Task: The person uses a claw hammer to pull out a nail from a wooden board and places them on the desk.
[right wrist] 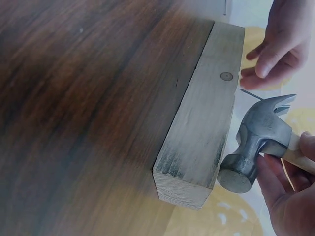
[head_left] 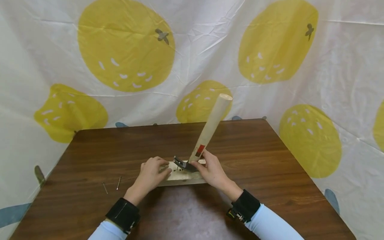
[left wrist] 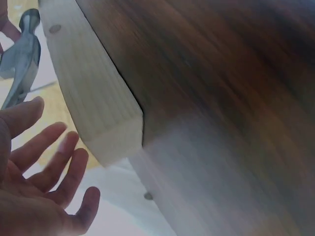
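Observation:
A claw hammer (head_left: 210,128) stands over a pale wooden block (head_left: 184,182), its handle leaning up and to the right. My right hand (head_left: 213,170) grips it low on the handle, close to the metal head (right wrist: 266,123). The claw points left, beside a thin nail (right wrist: 251,94) that rises at a slant from the block's top. My left hand (head_left: 152,171) is at the block's left end with fingers loosely spread and nothing in them, as the left wrist view shows. Whether it touches the wood I cannot tell. Several dark holes or marks dot the block's top.
Two loose nails (head_left: 118,183) lie on the brown wooden table (head_left: 75,206), left of my left hand. Behind the table hangs a white curtain (head_left: 207,40) printed with yellow fruit. Each wrist wears a black band with a camera.

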Tool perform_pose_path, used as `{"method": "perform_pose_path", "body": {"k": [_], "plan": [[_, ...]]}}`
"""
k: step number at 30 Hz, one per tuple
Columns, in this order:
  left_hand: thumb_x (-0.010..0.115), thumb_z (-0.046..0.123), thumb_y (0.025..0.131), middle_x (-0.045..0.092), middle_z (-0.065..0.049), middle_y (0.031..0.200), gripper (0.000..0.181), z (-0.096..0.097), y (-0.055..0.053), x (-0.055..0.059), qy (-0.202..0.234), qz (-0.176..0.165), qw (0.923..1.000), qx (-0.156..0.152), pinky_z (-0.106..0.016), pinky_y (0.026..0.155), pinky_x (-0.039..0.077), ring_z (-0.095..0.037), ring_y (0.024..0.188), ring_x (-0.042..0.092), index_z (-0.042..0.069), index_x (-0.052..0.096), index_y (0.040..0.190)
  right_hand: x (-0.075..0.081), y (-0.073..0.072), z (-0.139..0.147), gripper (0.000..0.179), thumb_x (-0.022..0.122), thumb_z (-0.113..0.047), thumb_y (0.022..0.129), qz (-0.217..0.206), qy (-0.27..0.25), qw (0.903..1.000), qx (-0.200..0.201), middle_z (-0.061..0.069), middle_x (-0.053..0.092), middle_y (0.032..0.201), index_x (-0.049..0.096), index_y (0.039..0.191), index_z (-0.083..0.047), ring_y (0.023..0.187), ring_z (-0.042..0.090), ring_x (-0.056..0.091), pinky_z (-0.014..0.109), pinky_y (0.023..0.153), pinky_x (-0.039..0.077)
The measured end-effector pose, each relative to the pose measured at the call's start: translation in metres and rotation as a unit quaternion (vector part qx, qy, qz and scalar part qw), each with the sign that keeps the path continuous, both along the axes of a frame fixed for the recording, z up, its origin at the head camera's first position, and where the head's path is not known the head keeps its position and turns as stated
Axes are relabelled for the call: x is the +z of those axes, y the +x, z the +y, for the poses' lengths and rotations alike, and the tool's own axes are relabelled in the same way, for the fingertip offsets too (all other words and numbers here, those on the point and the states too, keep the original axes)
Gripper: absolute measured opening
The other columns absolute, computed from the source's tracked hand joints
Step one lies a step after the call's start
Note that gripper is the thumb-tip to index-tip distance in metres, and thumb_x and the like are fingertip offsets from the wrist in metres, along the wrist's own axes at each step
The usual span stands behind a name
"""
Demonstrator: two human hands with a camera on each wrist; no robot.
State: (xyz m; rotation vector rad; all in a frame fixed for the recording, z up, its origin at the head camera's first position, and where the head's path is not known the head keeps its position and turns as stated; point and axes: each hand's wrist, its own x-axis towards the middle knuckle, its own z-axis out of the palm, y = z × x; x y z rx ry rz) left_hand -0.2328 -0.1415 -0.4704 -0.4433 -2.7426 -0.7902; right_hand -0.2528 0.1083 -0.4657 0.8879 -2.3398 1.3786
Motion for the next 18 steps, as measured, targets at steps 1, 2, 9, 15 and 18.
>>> {"method": "perform_pose_path", "body": {"k": [1, 2, 9, 15, 18], "plan": [[0.08, 0.021, 0.091, 0.071, -0.012, 0.112, 0.024, 0.003, 0.0, 0.0, 0.008, 0.0, 1.0, -0.003, -0.059, 0.086, 0.04, -0.036, 0.107, 0.063, 0.005, 0.078, 0.11, 0.0, 0.0, 0.0, 0.021, 0.073, -0.005, 0.095, -0.003, -0.003, 1.0, -0.001, 0.009, 0.069, 0.106, 0.063, 0.113, -0.003, 0.099, 0.027, 0.068, 0.032, 0.076, 0.059], [0.08, 0.02, 0.091, 0.072, -0.011, 0.111, 0.024, 0.007, -0.001, 0.0, 0.017, 0.002, 0.9998, -0.006, -0.057, 0.086, 0.039, -0.035, 0.106, 0.064, 0.006, 0.078, 0.11, 0.0, 0.001, 0.001, 0.021, 0.073, -0.005, 0.095, -0.004, -0.006, 1.0, -0.002, 0.009, 0.069, 0.105, 0.063, 0.113, -0.003, 0.099, 0.028, 0.068, 0.034, 0.077, 0.06], [0.083, 0.012, 0.086, 0.077, -0.005, 0.097, 0.012, 0.022, -0.004, -0.005, 0.069, 0.04, 0.9965, -0.027, -0.053, 0.082, 0.039, -0.031, 0.096, 0.068, 0.011, 0.077, 0.096, 0.0, 0.002, 0.001, 0.023, 0.074, -0.009, 0.096, -0.001, -0.012, 0.9999, -0.009, 0.006, 0.07, 0.106, 0.064, 0.116, -0.006, 0.102, 0.027, 0.068, 0.052, 0.085, 0.056], [0.085, 0.007, 0.08, 0.077, -0.003, 0.087, 0.013, 0.025, -0.005, -0.01, 0.074, 0.089, 0.993, -0.024, -0.055, 0.081, 0.044, -0.029, 0.084, 0.07, 0.013, 0.076, 0.087, 0.0, 0.003, -0.001, 0.024, 0.072, -0.008, 0.097, -0.026, -0.031, 0.9991, 0.01, 0.008, 0.069, 0.108, 0.062, 0.118, -0.003, 0.103, 0.025, 0.067, 0.035, 0.081, 0.059], [0.085, 0.008, 0.08, 0.077, -0.001, 0.084, 0.012, 0.024, -0.005, -0.011, 0.071, 0.113, 0.9908, -0.022, -0.053, 0.078, 0.046, -0.027, 0.08, 0.07, 0.015, 0.076, 0.085, -0.001, 0.003, -0.002, 0.025, 0.071, -0.006, 0.097, -0.036, -0.038, 0.9985, 0.018, 0.01, 0.068, 0.11, 0.061, 0.119, -0.001, 0.104, 0.026, 0.067, 0.03, 0.08, 0.059]]}}
